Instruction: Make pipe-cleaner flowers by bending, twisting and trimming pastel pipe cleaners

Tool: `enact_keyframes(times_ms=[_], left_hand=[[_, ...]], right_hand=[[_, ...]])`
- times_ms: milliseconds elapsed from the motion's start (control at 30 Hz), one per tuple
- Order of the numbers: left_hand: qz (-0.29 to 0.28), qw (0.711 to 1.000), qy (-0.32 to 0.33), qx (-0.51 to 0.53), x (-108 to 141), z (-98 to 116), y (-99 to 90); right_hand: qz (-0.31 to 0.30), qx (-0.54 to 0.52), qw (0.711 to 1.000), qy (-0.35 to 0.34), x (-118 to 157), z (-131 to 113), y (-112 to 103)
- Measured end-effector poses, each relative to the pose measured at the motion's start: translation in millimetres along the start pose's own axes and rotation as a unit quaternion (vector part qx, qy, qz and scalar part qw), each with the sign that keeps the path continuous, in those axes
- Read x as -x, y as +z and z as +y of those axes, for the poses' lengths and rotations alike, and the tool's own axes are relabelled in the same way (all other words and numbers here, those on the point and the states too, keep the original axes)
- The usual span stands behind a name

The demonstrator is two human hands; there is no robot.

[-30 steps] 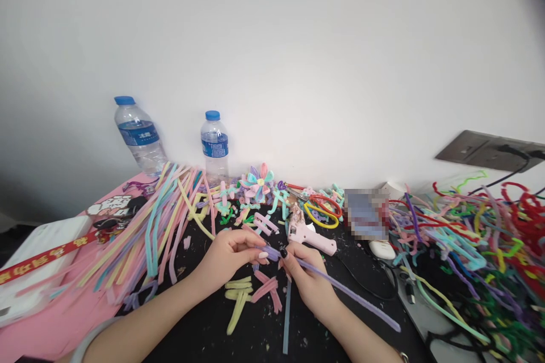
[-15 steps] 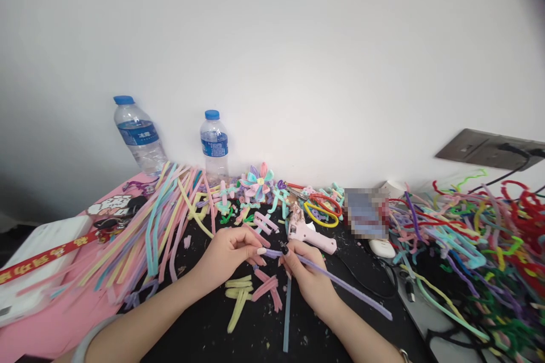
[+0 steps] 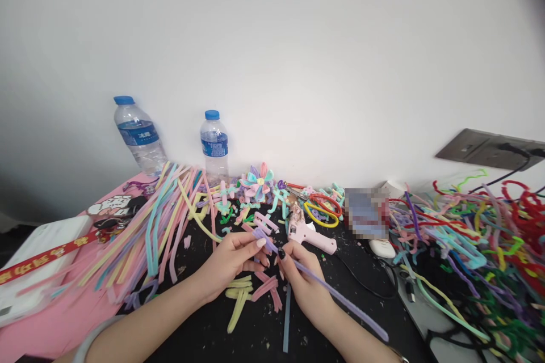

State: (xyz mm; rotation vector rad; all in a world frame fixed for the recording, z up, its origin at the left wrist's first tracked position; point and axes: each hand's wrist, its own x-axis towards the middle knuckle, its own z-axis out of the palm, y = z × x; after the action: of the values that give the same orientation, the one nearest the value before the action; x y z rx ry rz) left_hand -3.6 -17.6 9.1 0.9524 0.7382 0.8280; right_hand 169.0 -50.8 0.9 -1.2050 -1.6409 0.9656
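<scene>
Left hand (image 3: 249, 250) and right hand (image 3: 298, 269), close together, pinch a purple fuzzy stem (image 3: 340, 298) above the black tabletop's (image 3: 204, 334) middle.

Both hands, left (image 3: 238, 252) and right (image 3: 302, 275), pinched a purple pipe cleaner (image 3: 349, 306) (fuzzy, long tail); beyond the grip lay a pink glue gun (image 3: 313, 236).

Object (image 3: 367, 214) near scissors (image 3: 326, 210) pixelated, unreadable. Purple stem (image 3: 349, 305) partly hidden by fingers of right hand (image 3: 307, 279). White case (image 3: 46, 249) cut off at left edge; socket panel (image 3: 481, 150), tangled stems (image 3: 481, 249) at right.
</scene>
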Motion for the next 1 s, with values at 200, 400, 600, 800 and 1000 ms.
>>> enact_keyframes(times_ms=[200,400,600,800,1000], left_hand=[[-0.001,0.999,-0.021,0.044,2.2,1.4,6.7],[0.028,0.998,-0.044,0.039,3.3,-2.2,7.0],[0.038,0.999,-0.024,0.007,0.6,-7.0,4.7],[0.022,0.994,0.006,-0.106,1.6,0.9,3.1],[-0.105,0.978,-0.055,-0.170,5.0,0.1,0.8]], right_hand=[[-0.012,0.097,0.993,-0.060,4.2,-4.9,2.7],[-0.023,0.130,0.985,-0.108,5.4,-3.7,4.7],[-0.036,0.132,0.983,-0.126,5.8,-7.4,4.4],[-0.022,0.082,0.994,-0.075,4.7,-4.4,2.6],[-0.051,0.002,0.998,-0.039,2.2,1.6,1.7]])
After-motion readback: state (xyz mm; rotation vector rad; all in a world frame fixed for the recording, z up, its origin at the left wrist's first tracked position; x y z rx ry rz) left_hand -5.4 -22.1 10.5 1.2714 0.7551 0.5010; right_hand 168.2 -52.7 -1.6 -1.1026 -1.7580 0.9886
